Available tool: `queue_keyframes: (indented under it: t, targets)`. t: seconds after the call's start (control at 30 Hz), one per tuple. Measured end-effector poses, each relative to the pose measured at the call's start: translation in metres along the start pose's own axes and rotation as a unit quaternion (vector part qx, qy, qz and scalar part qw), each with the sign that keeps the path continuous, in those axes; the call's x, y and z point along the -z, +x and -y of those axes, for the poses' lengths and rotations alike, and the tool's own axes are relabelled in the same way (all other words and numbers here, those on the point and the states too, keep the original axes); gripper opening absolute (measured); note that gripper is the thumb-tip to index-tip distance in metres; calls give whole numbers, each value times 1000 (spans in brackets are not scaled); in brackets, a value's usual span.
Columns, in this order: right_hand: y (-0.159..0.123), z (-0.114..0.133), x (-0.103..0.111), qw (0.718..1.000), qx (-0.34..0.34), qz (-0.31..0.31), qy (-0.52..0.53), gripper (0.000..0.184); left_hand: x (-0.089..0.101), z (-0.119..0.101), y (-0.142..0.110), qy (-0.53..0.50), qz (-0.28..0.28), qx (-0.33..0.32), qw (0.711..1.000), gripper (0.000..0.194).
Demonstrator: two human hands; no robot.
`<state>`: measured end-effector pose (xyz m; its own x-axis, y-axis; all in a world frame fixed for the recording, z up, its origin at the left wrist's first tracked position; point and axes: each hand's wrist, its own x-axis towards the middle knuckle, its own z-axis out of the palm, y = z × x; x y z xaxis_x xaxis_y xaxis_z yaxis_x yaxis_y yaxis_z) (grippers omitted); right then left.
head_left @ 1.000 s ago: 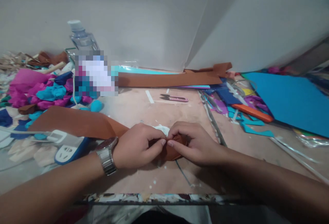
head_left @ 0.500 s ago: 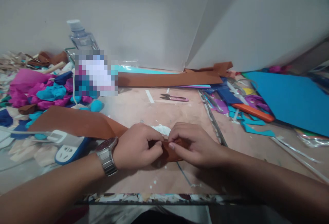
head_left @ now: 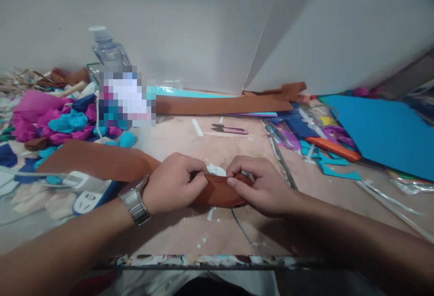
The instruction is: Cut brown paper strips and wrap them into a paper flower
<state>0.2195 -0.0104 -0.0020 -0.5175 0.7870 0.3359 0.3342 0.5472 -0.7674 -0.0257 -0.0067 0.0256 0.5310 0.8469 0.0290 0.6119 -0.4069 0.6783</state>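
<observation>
Between my hands is a folded piece of brown sheet material (head_left: 219,189), paper or thin foam; I cannot tell which. My left hand (head_left: 176,180), with a metal watch (head_left: 135,199) on its wrist, pinches the upper edge between thumb and finger. On the other side, my right hand (head_left: 259,185) pinches the same edge near its right end. Behind the piece, a white patch (head_left: 216,169) shows on the board. A longer brown sheet (head_left: 101,162) lies left of my left hand, its right end hidden behind that hand.
Pink-handled thread snips (head_left: 230,129) lie beyond my hands, before a long brown strip (head_left: 220,105). At left are a power strip (head_left: 90,201), crumpled pink and blue pieces (head_left: 57,115) and a clear bottle (head_left: 110,51). An orange cutter (head_left: 334,149) and blue sheet (head_left: 389,133) lie right.
My left hand has shifted left and slightly up along the edge, farther from my right hand. More of the brown piece now shows between them. My right hand has risen a little.
</observation>
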Motion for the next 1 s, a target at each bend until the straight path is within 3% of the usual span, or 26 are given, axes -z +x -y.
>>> queue_keyframes:
  t: [0.1,0.3,0.57,1.0]
  targets:
    - [0,0,-1,1000,4,3,-4,9,1,1,-1,-43,14,-15,999,25]
    - [-1,1,-5,1000,22,15,-9,10,-7,-1,-2,-92,111,-29,989,26]
    - [-2,2,-6,999,41,13,8,8,-13,1,-2,-116,122,8,986,27]
    - [-1,1,-6,998,57,5,25,11,-11,-2,3,-256,144,43,955,24]
